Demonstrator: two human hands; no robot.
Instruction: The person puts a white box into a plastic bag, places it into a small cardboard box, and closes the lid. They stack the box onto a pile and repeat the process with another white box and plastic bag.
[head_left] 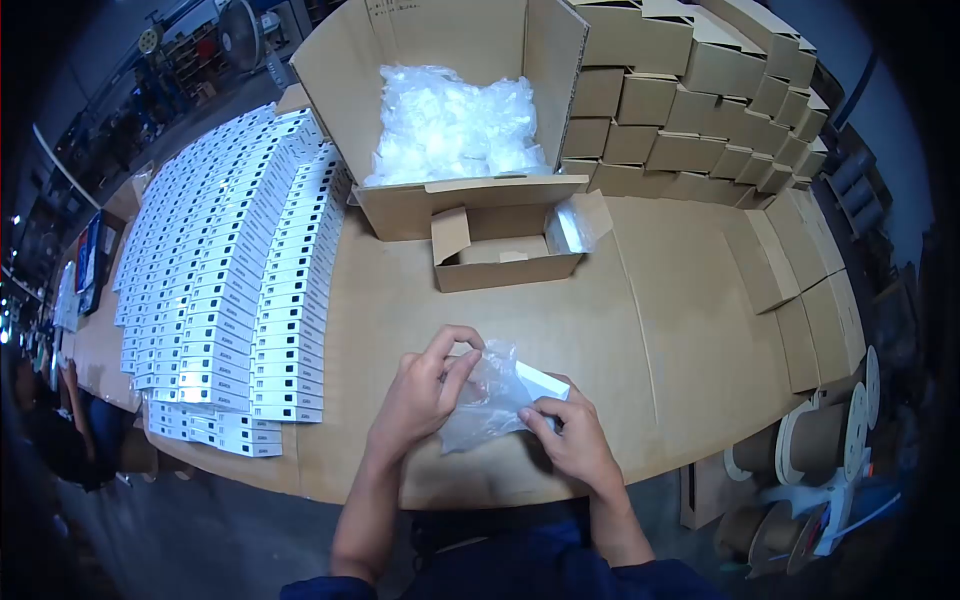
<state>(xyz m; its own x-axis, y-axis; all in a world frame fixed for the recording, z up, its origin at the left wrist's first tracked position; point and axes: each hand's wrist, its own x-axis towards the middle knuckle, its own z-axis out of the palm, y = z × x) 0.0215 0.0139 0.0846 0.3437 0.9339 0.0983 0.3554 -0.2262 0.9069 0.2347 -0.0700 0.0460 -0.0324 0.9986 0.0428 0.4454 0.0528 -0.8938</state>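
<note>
Close to the table's front edge, my left hand point(428, 395) pinches the upper left edge of a clear bubble-wrap bag point(480, 410). My right hand point(570, 430) grips a small white box point(540, 381), thumb on top and fingers underneath. The box's left end overlaps the bag's mouth. Beyond my hands stands an open brown carton point(510, 274) with its flaps up. At its right end sits a bubble-wrapped item point(570, 228); the rest of its inside shows bare cardboard.
A large open box point(400, 212) of clear bubble bags point(455, 125) stands behind the carton. Tall stacks of white boxes point(225, 280) line the left. Brown cartons point(680, 110) are piled at back right, others point(820, 300) along the right edge. Cable reels point(825, 440) stand off the table's right side.
</note>
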